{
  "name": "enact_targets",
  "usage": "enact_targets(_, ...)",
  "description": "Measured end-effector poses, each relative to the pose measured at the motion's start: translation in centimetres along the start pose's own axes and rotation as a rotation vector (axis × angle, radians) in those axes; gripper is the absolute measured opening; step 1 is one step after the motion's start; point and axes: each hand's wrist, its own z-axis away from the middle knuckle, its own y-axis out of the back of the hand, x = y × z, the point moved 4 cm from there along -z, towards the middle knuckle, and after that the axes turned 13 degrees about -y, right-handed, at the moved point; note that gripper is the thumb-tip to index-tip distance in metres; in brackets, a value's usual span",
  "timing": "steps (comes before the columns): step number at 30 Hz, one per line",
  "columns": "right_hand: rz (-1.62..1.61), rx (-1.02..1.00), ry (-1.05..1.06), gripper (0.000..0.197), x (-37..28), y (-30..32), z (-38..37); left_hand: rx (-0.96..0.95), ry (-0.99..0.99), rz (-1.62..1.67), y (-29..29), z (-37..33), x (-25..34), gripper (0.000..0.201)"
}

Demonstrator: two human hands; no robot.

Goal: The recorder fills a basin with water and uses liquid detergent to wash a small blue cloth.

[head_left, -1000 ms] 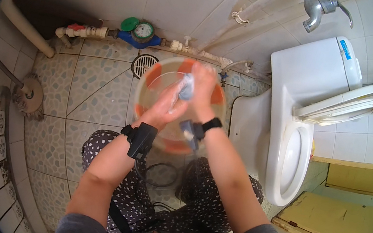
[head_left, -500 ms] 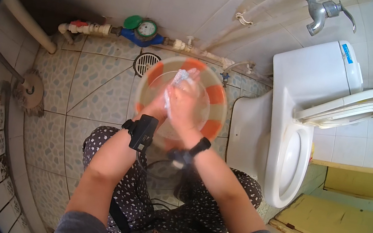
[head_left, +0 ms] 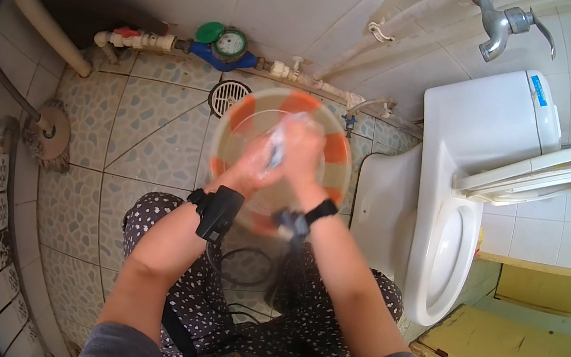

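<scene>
Over an orange-and-cream basin [head_left: 334,175] on the floor, both my hands are pressed close together. A wet, whitish-blue cloth [head_left: 277,153] shows between them, its edges smeared by motion. My left hand [head_left: 255,162] grips it from the left side, with what looks like suds on the skin. My right hand [head_left: 303,148] is closed on the cloth from the right and top, its fingers blurred. Most of the cloth is hidden inside the hands. Each wrist wears a black strap with a small device.
A white toilet [head_left: 438,203] stands close on the right of the basin. Beyond it are a floor drain [head_left: 229,99] and a water meter [head_left: 229,44] on a wall pipe. A metal tap [head_left: 502,30] juts out upper right. A cable [head_left: 247,266] lies between my legs.
My right hand has shifted a little right and rolled over the cloth, while my left hand has come up beside it. The whole view has moved slightly.
</scene>
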Motion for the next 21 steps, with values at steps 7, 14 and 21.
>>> enact_targets(7, 0.146, 0.093, 0.198, 0.015, -1.4, -0.8, 1.3, -0.241, -0.131, -0.107, 0.7, -0.2, 1.1, 0.036)
enact_targets(14, -0.026, -0.143, -0.136, 0.017, 2.9, 1.1, -3.9, -0.056, 0.038, 0.055, 2.0, -1.2, -1.7, 0.039)
enact_targets(21, 0.061, -0.084, 0.252, 0.015, -4.0, -1.2, 3.3, -0.009, -0.015, -0.038, 3.8, -0.7, 1.7, 0.033)
